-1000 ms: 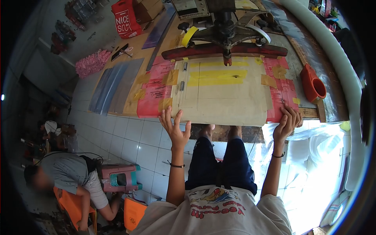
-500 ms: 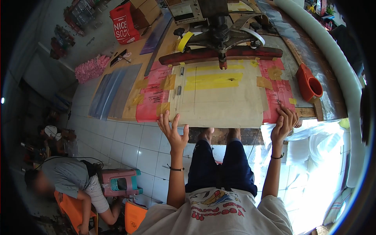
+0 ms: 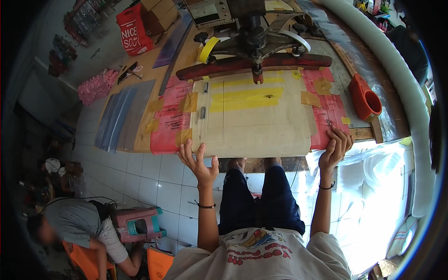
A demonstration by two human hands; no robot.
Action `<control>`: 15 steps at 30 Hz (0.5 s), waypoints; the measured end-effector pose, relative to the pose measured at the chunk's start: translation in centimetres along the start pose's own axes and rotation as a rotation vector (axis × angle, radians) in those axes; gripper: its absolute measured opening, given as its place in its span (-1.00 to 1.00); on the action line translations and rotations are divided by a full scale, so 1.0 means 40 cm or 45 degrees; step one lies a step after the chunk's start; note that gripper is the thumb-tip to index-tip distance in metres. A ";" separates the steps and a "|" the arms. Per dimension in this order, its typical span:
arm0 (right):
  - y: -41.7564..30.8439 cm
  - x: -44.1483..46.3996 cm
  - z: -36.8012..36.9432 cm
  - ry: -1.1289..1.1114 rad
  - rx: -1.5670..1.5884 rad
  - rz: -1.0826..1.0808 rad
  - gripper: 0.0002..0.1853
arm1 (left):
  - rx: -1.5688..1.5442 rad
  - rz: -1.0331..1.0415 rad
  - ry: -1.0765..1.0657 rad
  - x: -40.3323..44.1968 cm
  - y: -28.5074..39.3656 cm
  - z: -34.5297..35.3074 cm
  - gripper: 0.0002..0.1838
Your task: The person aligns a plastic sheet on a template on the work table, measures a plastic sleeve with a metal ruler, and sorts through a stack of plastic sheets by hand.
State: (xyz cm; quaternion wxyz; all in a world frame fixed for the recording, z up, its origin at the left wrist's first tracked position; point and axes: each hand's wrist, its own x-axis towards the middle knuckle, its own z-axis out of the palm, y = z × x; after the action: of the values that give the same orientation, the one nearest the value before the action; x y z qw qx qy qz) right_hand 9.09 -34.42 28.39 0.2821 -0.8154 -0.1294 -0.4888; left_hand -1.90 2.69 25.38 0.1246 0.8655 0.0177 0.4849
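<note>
My left hand (image 3: 199,163) rests its fingertips at the front edge of the work surface, where the left red taped strip (image 3: 171,114) meets the beige sheet (image 3: 256,135). Its fingers are spread and hold nothing. My right hand (image 3: 335,148) touches the front corner of the right red strip (image 3: 322,100), fingers apart and slightly bent. Yellow tape bands (image 3: 245,99) cross the sheet, and two small dark pieces lie along its left side. Above the sheet's back edge stands a machine with a long red-and-black bar (image 3: 210,69).
An orange tape dispenser (image 3: 365,99) stands at the right. Clear plastic sheets (image 3: 122,109), a pink bundle (image 3: 97,86) and a red bag (image 3: 134,30) are at the left. A person in grey (image 3: 77,219) bends beside a stool (image 3: 138,224) at lower left.
The view has shifted, so the bench and machine appear farther left and slightly lower. Both hands stay at the bench's front edge with much the same finger positions.
</note>
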 end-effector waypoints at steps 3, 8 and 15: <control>0.002 -0.003 0.004 0.009 -0.006 -0.011 -0.64 | -0.021 -0.021 0.063 -0.001 -0.005 0.015 -0.47; -0.008 0.003 0.002 0.020 -0.043 -0.026 -0.62 | 0.009 0.007 0.080 -0.005 -0.012 0.026 -0.45; -0.081 0.068 -0.037 -0.044 0.138 0.318 -0.67 | -0.022 -0.018 0.098 -0.018 -0.022 0.034 -0.46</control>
State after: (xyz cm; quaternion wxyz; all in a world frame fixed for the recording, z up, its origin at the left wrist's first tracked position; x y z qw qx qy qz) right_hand 7.78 -32.83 32.39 0.3821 -0.8171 -0.0577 -0.4279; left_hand -1.06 3.16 23.90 0.1345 0.8449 0.0245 0.5172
